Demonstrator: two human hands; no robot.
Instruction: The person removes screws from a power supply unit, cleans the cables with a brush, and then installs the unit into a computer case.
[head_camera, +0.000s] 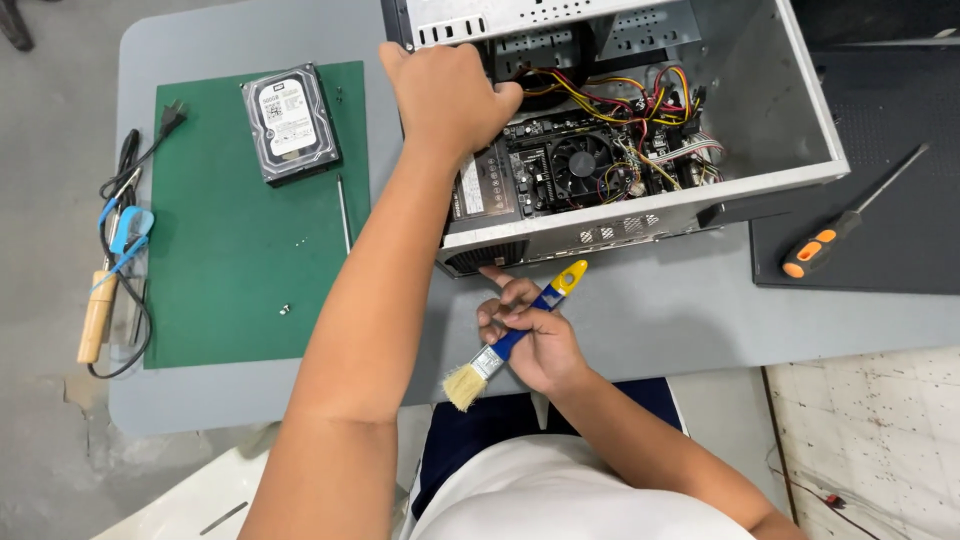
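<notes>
the right hand (535, 340) is closed around a small paintbrush (512, 338), gripping it at the blue middle of the handle. the brush has a yellow tip on the handle end, which points up and to the right toward the case, a silver metal band, and pale straw-coloured bristles that point down and to the left, over the near edge of the grey table (640, 320). one finger of this hand sticks out toward the near wall of the case.

the left hand (445, 95) reaches far across and rests on the open computer case (760, 110), fingers curled over its left edge near the drive bay; what the fingertips grip inside cannot be told. the case lies on its side, grey metal, with the motherboard showing, a round black fan (582, 162) in the middle and bundles of yellow, red and black wires (610, 95) above it.

to the left of the case a green mat (230, 270) lies on the table with a hard drive (290, 122) at its far end and a small screw (285, 310) near its near edge. left of the mat lies a soldering iron (100, 310) with a wooden handle and a coiled black cord. to the right, an orange and black screwdriver (850, 220) lies on a dark mat (900, 250).
</notes>
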